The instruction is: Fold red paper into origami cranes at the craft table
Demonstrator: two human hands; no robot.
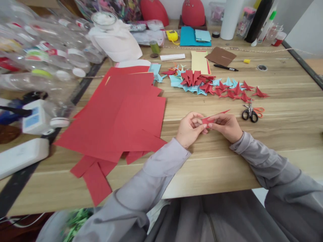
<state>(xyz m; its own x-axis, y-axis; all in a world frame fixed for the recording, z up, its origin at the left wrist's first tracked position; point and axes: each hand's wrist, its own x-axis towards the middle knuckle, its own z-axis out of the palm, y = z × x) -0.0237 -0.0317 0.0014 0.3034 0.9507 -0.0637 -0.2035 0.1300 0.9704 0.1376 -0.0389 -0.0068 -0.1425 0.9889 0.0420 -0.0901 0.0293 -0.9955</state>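
A small folded piece of red paper [205,120] is pinched between both hands just above the wooden table. My left hand [191,129] grips its left end with thumb and fingers. Closed over its right part is my right hand [225,127], and a thin pointed tip sticks out above those fingers. Much of the piece is hidden by the fingers. Beyond the hands lie red folded paper cranes [237,90] and light blue folded pieces [191,89]. Two pairs of small scissors [250,114], one black-handled and one orange-handled, rest to the right.
Large red paper sheets [121,114] and cut strips [97,183] cover the table's left side. Clear plastic bottles [50,64] crowd the far left. Further back are a black pen [225,67], brown paper [220,56], a yellow tape measure [172,35] and a white bottle [231,19].
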